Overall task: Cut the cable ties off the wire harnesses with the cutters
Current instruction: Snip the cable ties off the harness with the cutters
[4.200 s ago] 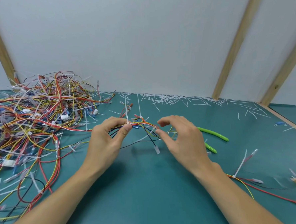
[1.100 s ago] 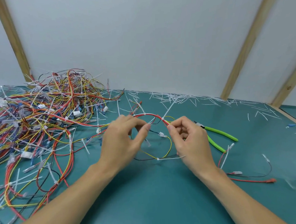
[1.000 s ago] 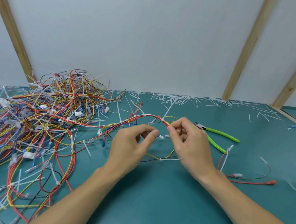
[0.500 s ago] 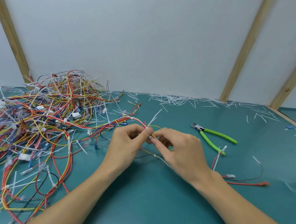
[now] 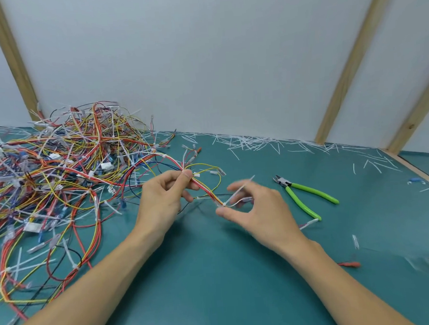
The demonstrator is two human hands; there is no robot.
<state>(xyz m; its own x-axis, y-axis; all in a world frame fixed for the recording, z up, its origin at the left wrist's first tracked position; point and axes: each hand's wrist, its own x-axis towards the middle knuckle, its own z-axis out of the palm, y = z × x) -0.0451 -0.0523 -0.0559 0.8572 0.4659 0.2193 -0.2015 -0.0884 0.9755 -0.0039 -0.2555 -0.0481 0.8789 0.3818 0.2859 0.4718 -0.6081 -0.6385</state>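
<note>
My left hand pinches a thin wire harness of red, orange and yellow wires between thumb and forefinger. The harness runs down to the right to a white cable tie with a long tail. My right hand is at that tie, thumb and fingers curled around it; its fingers are blurred. The green-handled cutters lie on the teal table to the right of my right hand, untouched.
A big tangle of tied harnesses covers the table's left side. Cut white tie tails litter the back edge along the white wall. Loose wires with a red end lie at the right.
My hands, together half a second ago, have moved apart. The right hand slid down the harness to the tie. The cutters have not moved.
</note>
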